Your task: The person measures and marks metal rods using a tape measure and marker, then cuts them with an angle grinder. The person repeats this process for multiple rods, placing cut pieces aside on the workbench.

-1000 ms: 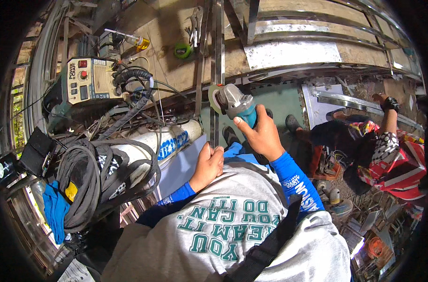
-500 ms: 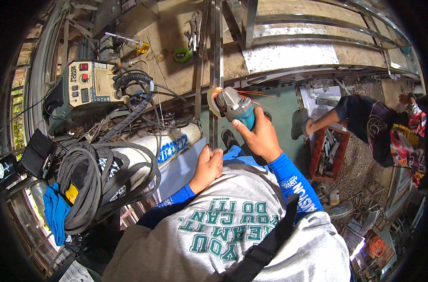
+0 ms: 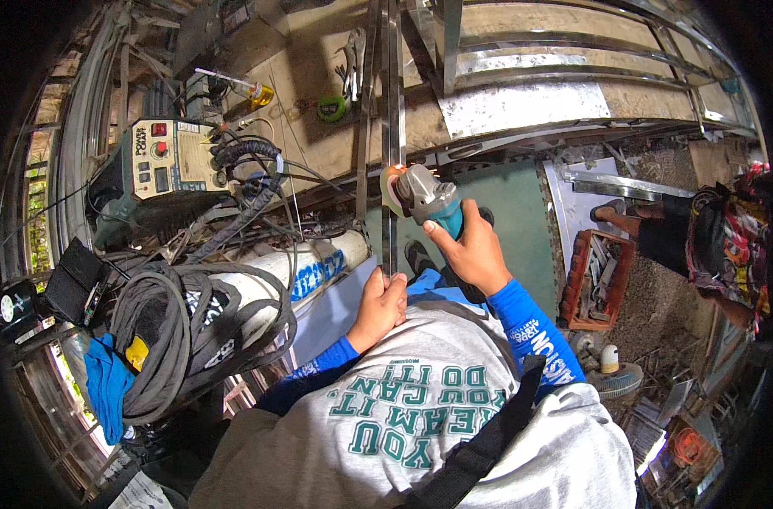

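Grinder (image 3: 431, 195) sits in right hand (image 3: 477, 254), metal bar (image 3: 391, 127) in left hand (image 3: 378, 305).

Lettering in view: green capitals, inverted, across the grey shirt (image 3: 319, 458); white print along the blue right sleeve (image 3: 529, 335); blue characters on the white cylinder (image 3: 263, 270); dark print on the machine's (image 3: 183, 161) beige panel.

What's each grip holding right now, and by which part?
The right grip holds the angle grinder by its teal body; the left grip holds the metal bar at the end nearest the person.
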The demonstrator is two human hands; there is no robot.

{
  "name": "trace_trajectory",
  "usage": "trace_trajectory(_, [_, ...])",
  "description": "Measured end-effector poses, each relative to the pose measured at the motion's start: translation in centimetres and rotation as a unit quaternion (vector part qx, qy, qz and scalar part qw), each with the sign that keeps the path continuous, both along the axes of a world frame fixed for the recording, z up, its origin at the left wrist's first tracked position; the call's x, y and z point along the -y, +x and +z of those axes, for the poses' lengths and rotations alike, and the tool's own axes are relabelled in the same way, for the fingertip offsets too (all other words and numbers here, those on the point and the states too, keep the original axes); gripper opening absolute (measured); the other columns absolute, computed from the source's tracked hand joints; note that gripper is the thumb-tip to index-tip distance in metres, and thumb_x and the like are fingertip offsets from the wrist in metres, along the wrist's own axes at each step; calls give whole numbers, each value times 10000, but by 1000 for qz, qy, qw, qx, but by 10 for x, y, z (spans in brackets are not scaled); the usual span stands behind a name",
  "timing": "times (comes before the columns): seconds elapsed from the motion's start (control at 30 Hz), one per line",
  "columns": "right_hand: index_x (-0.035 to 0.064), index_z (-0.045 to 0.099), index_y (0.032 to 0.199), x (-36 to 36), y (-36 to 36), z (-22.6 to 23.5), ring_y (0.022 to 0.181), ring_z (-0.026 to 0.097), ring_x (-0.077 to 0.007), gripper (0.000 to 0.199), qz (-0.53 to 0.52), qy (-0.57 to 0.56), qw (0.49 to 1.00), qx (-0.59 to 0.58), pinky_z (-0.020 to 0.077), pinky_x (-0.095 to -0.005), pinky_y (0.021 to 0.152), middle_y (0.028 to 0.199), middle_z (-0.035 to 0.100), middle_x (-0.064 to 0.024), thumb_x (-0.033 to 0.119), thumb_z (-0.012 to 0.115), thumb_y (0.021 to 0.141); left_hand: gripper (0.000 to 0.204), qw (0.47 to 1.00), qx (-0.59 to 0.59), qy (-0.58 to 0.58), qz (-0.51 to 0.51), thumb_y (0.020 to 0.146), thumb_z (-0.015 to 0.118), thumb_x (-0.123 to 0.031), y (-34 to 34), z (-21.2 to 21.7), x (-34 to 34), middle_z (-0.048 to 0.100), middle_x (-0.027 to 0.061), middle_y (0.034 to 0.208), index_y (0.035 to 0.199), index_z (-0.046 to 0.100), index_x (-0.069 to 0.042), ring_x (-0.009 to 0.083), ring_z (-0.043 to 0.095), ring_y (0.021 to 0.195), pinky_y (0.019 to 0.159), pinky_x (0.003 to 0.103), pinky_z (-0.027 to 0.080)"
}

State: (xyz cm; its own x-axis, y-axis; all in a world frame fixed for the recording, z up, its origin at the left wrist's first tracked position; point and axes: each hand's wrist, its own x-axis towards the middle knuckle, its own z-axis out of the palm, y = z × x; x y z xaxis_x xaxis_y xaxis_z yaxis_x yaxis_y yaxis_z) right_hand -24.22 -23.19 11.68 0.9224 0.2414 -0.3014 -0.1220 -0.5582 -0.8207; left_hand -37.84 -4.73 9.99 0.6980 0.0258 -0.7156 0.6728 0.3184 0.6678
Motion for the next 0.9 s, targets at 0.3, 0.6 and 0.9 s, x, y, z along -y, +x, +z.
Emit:
trace_trajectory(0.3, [-33,533,1073,2,-2,-11,784,708,-522,630,-8,22,999,44,546,-562,675,832,699,-324,532,781,944,113,1000,5,-5,-5,1131,517,-169,3,4,0,426,-5,692,1102,411,-144,89,394,440,382,283,360])
trace_trajectory(0.6, [-42,543,1042,4,-7,0,750,709,-502,634,-9,20,1000,4,544,-547,658,803,689,-313,535,787,940,115,1000,17,0,-7,1126,512,-152,1,0,-1,431,-2,691,1076,409,-138,89,399,437,379,281,360])
trace_trajectory(0.9, [-36,534,1041,2,0,-4,755,708,-514,638,1,10,1000,8,543,-557,655,803,690,-318,547,773,945,122,1000,4,-5,-3,1124,519,-164,2,3,0,437,-1,693,1079,410,-135,85,398,438,383,282,362])
